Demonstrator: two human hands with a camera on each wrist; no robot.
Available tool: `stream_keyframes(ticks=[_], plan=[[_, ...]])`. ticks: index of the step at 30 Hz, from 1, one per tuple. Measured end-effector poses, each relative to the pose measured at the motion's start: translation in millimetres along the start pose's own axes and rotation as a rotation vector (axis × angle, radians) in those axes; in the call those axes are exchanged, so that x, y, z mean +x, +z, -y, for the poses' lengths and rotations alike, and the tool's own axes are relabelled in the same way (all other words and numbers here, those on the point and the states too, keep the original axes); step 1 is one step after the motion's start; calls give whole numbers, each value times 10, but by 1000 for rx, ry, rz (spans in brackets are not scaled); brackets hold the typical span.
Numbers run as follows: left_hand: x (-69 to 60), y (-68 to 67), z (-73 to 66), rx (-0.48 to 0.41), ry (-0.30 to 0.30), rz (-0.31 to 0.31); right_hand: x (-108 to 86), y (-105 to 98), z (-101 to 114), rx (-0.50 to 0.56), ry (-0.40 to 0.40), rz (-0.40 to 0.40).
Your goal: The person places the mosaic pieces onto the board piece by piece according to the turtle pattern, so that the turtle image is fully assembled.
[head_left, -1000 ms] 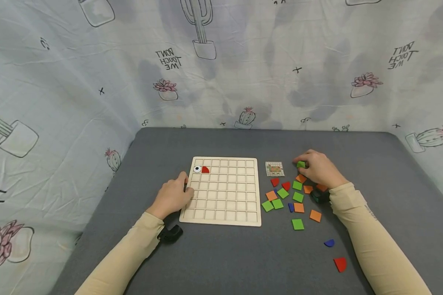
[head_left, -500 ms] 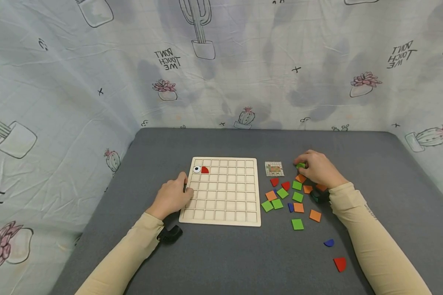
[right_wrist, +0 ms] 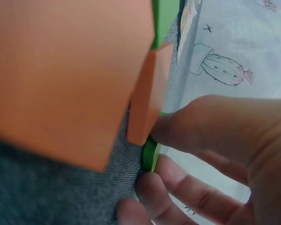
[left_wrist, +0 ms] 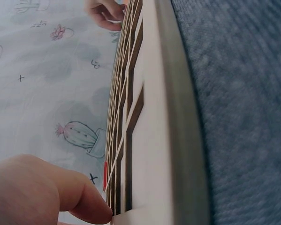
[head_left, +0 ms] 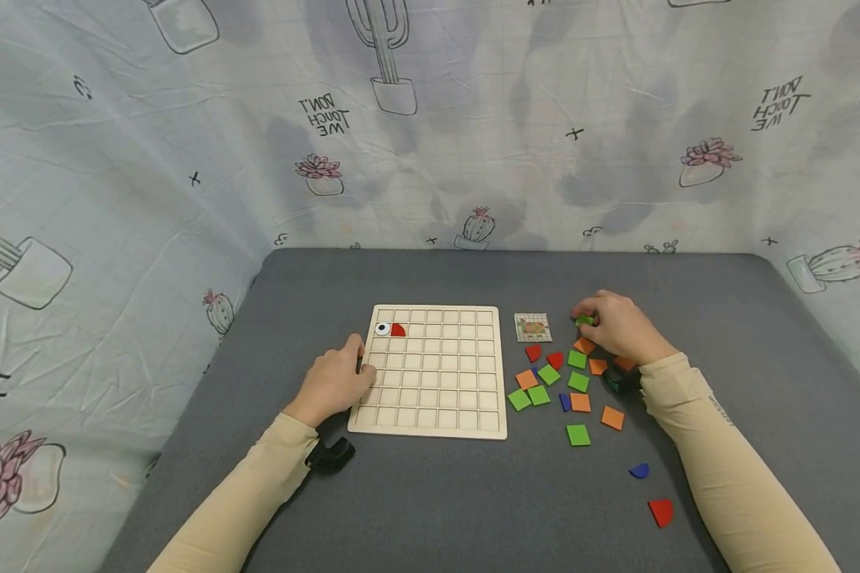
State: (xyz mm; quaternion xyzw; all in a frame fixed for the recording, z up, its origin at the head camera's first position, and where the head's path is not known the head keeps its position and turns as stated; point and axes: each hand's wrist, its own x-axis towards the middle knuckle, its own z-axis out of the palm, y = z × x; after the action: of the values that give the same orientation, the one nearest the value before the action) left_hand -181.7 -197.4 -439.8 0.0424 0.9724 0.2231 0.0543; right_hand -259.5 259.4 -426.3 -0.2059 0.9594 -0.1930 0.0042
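A: What does the right hand (head_left: 622, 326) do?
B: It pinches a green tile (right_wrist: 151, 155) between the thumb and the fingers. Whether this tile touches the table (head_left: 416, 501), I cannot tell.
A: And the left hand (head_left: 334, 380)?
B: It is at the nine o'clock edge of the wooden board (head_left: 442, 365). The fingers are bent and touch this edge; if they grip it or only rest there, I cannot tell.
A: Where is the green tile, seen from the middle of the board?
B: Between two and three o'clock, outside the board. The small picture card (head_left: 533, 328) lies between them.
A: Is something on the board?
B: Yes, toward ten o'clock, in the leftmost column, there is a white round piece with a black dot (head_left: 382, 329). At its three o'clock, in the next cell, sits a red rounded piece (head_left: 397, 329).
A: What lies farther out?
B: Below the right hand, from six to eight o'clock, are loose orange, green, red and blue pieces (head_left: 578, 382). Nearer to the wearer, also around six o'clock, lies a blue half-round piece (head_left: 639, 471). At twelve o'clock, behind the table, hangs a curtain with cactus drawings (head_left: 509, 175).
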Motion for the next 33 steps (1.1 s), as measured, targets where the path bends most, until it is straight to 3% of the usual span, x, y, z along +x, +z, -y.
stream_keyframes(ticks=[17, 24, 33], plan=[[2, -6, -3, -12, 13, 5, 19, -16, 11, -7, -24, -40], [-2, -17, -4, -7, -2, 6, 71, -44, 243, 7, -78, -79], [-12, -14, -12, -14, 0, 20, 187, 70, 555, 54, -143, -60]])
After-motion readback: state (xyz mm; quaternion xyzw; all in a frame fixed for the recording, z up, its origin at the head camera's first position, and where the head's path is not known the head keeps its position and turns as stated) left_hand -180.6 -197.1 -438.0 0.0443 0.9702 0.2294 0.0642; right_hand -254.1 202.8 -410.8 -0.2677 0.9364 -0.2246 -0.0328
